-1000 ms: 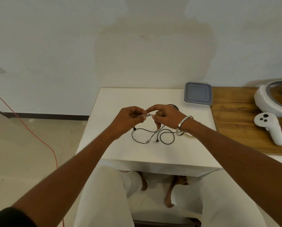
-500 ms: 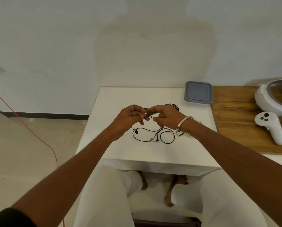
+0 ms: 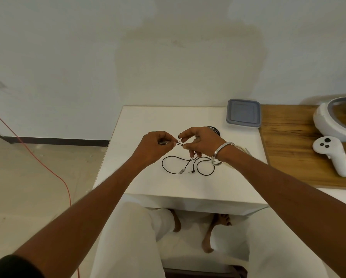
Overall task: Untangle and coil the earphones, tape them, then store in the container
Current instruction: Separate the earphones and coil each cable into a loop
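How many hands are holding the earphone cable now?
2: the left hand and the right hand both pinch the earphone cable above the white table.

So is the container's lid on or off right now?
On. The grey lid sits flat over the container at the white table's far right corner; neither hand touches it.

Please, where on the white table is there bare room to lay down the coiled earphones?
The white table is bare along its left side, left of the earphones, and behind the hands up to the wall. The front strip is free too. It is crowded at the right, near the container and bracelet.
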A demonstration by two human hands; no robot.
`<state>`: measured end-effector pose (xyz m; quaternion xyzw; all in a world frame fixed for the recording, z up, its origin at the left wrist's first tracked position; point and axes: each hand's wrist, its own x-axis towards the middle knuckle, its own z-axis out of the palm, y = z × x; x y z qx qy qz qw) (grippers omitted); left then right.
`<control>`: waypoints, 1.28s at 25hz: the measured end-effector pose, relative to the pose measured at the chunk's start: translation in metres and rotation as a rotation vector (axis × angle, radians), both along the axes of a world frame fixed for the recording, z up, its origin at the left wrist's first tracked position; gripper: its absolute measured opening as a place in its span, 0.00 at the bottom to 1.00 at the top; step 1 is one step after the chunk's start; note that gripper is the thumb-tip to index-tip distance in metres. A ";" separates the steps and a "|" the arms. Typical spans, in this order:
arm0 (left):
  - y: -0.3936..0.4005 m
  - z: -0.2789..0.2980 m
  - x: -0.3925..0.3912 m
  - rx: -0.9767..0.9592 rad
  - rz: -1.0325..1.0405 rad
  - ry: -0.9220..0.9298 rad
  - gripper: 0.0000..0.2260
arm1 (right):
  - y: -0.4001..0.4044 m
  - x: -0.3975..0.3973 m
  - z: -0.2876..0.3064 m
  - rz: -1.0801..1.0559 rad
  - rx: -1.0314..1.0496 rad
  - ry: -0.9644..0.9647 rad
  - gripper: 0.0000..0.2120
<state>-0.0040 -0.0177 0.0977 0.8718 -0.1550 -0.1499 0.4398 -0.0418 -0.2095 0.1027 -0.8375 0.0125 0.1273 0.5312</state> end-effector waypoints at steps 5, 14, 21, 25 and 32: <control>0.002 0.000 0.000 -0.095 0.047 0.128 0.04 | 0.001 -0.002 -0.001 -0.032 0.019 0.006 0.05; -0.003 0.000 -0.002 -0.325 0.096 0.269 0.05 | 0.003 -0.003 0.001 -0.022 -0.028 -0.005 0.03; 0.002 0.003 -0.001 -0.335 -0.020 0.247 0.09 | 0.006 -0.005 -0.003 -0.038 -0.030 -0.032 0.05; 0.004 0.003 0.000 -0.346 -0.076 0.247 0.11 | 0.008 -0.005 -0.003 -0.015 -0.090 -0.027 0.06; 0.003 0.004 -0.002 -0.395 -0.031 0.328 0.14 | 0.005 -0.004 -0.003 0.006 -0.058 -0.029 0.07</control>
